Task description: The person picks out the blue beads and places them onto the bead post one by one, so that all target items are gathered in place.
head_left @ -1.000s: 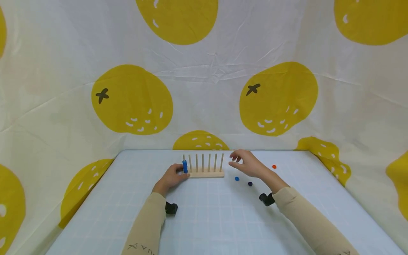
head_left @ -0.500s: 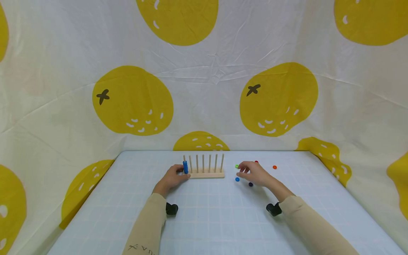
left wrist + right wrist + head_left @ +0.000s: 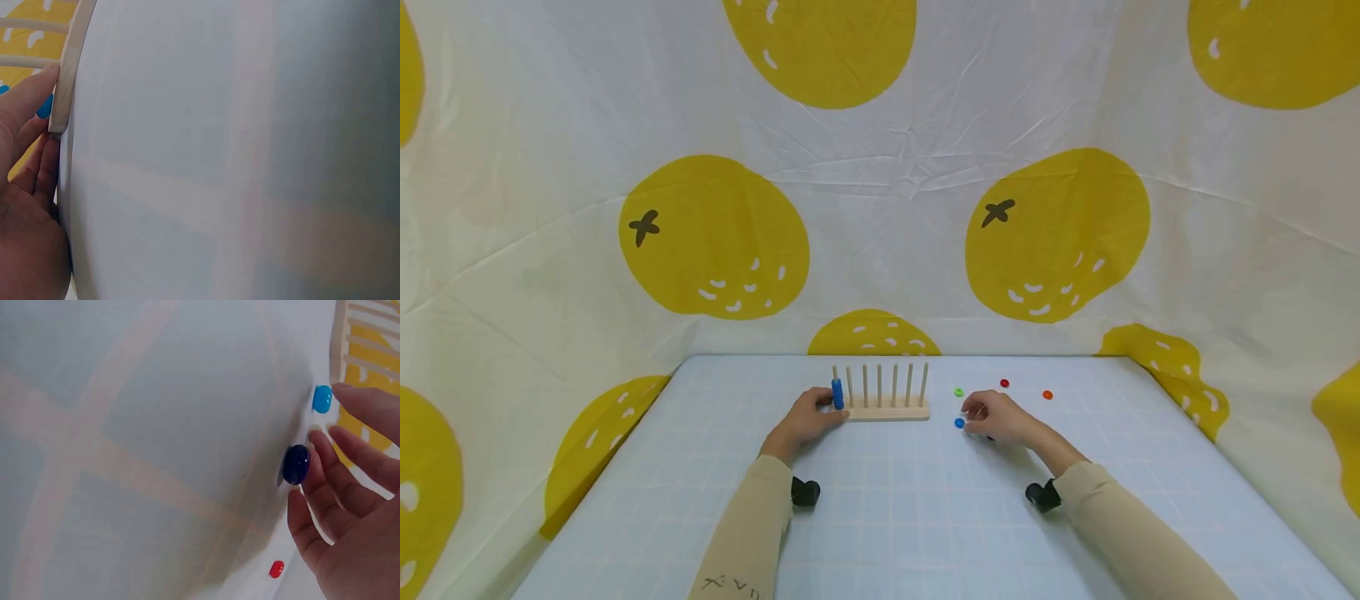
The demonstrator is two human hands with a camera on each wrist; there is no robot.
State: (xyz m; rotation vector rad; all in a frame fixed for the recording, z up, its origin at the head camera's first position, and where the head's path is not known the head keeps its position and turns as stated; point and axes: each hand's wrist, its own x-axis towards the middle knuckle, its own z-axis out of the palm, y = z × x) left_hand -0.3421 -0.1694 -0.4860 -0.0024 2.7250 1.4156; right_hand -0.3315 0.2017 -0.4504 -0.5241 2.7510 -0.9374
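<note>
In the head view, my left hand point(image 3: 807, 419) grips the left end of a wooden peg rack point(image 3: 891, 412), thumb in front of the base and fingers behind. Blue beads point(image 3: 837, 394) are stacked on its leftmost peg; the other pegs are bare. My right hand point(image 3: 1003, 419) is low over the table, right of the rack, fingers bent and parted, holding nothing. A light blue bead point(image 3: 322, 399) lies right by its thumb and index fingertips; whether they touch it I cannot tell. A dark blue bead point(image 3: 295, 465) is beside the other fingers, mostly hidden in the head view.
Behind my right hand lie a green bead point(image 3: 958, 392), a red bead point(image 3: 1004, 383) and an orange bead point(image 3: 1048, 395). A pale checked cloth covers the table point(image 3: 887, 517). A curtain point(image 3: 880, 233) with yellow fruit prints hangs behind it.
My right hand has drawn back from beside the rack, uncovering the green and red beads, and lowered to the light blue bead. My left hand stays on the rack.
</note>
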